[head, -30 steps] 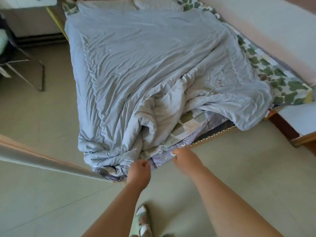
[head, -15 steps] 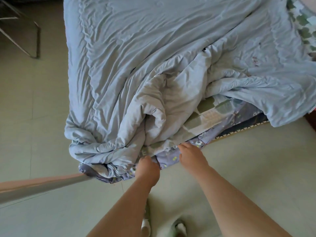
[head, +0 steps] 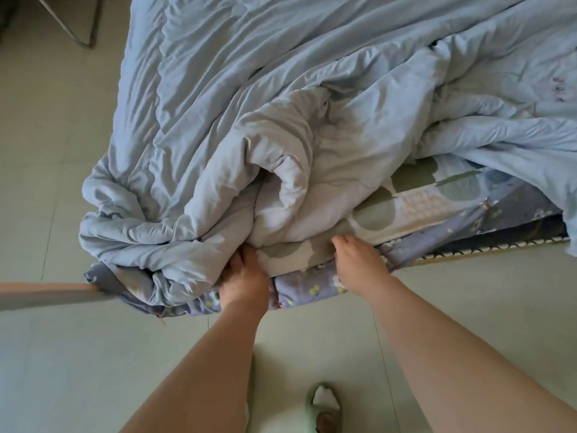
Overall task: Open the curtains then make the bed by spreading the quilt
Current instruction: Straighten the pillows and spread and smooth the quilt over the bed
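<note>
A pale blue quilt (head: 249,104) covers the bed, flat toward the far side and bunched in thick folds at the near foot end. My left hand (head: 242,276) reaches under the bunched fold, fingers dug into the fabric and partly hidden. My right hand (head: 359,260) rests at the bed's edge, fingers bent onto the green-and-white patterned sheet (head: 406,201) just below the quilt's fold. A purple flowered sheet (head: 306,292) hangs over the bed's near edge.
Pale tiled floor (head: 93,370) surrounds the bed. A pinkish rail (head: 46,293) juts in from the left at the bed's corner. Metal legs of a chair (head: 84,29) stand at top left. My slippered foot (head: 324,407) is on the floor below.
The view has closed in on the foot of the bed. My left hand has pushed forward into the quilt's bunched fold; my right hand has moved up onto the patterned sheet.
</note>
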The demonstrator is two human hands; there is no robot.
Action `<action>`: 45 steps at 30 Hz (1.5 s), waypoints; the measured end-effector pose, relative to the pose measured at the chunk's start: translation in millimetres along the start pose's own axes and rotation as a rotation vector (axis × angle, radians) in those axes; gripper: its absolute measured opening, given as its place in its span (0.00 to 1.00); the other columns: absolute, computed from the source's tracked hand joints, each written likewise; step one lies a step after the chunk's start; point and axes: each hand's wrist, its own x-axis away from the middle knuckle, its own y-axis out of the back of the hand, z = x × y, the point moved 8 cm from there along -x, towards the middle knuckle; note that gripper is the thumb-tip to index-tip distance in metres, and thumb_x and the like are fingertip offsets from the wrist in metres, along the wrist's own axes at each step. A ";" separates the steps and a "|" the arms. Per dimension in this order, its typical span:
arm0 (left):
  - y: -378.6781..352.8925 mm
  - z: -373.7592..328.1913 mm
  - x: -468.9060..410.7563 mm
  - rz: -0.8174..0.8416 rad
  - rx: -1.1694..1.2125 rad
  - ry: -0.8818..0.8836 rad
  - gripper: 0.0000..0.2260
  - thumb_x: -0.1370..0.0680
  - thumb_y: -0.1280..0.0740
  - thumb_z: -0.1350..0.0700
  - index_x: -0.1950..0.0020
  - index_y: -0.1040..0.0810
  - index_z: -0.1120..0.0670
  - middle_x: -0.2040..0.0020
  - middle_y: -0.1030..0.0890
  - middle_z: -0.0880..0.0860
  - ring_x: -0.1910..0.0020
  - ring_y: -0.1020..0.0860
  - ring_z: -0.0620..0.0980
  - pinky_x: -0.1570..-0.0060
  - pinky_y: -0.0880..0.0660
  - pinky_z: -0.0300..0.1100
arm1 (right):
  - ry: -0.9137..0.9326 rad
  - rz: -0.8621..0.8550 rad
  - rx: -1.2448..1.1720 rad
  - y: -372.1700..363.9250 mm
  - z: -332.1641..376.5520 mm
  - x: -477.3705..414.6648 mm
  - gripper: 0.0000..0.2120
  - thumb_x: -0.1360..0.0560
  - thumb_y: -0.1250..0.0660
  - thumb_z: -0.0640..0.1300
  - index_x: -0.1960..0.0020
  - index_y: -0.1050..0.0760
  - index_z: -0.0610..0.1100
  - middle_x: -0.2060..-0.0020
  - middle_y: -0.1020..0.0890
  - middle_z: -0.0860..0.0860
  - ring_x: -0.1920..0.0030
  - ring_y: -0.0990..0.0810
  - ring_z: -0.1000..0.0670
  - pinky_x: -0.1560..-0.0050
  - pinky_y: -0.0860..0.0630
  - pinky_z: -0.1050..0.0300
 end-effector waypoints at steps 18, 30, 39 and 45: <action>-48.3 4.2 59.7 0.188 -0.263 -0.101 0.12 0.23 0.43 0.58 0.44 0.23 0.51 0.45 0.20 0.51 0.41 0.26 0.52 0.42 0.30 0.45 | -0.085 0.128 0.145 -45.0 -57.1 62.4 0.11 0.23 0.42 0.44 0.44 0.24 0.45 0.45 0.21 0.46 0.45 0.21 0.42 0.49 0.27 0.52; -35.6 -103.8 76.2 0.090 0.057 -0.250 0.19 0.25 0.34 0.47 0.39 0.35 0.52 0.43 0.29 0.50 0.42 0.30 0.51 0.43 0.31 0.43 | -0.068 -0.134 0.306 20.8 -122.0 61.7 0.20 0.28 0.35 0.43 0.37 0.30 0.48 0.42 0.31 0.47 0.41 0.30 0.44 0.42 0.34 0.53; -77.3 -209.5 67.1 0.039 -0.093 -0.329 0.27 0.27 0.32 0.52 0.32 0.41 0.47 0.40 0.34 0.51 0.42 0.30 0.53 0.45 0.31 0.44 | -0.033 0.023 0.645 42.6 -259.9 23.1 0.18 0.23 0.41 0.43 0.34 0.31 0.49 0.31 0.32 0.45 0.26 0.43 0.44 0.25 0.52 0.44; -115.1 -241.6 67.5 0.163 -0.149 -0.275 0.13 0.23 0.42 0.64 0.41 0.28 0.51 0.43 0.26 0.52 0.49 0.22 0.55 0.55 0.26 0.45 | -0.072 -0.076 0.478 1.5 -308.8 45.7 0.13 0.48 0.21 0.40 0.68 0.23 0.41 0.73 0.21 0.44 0.70 0.20 0.43 0.68 0.26 0.55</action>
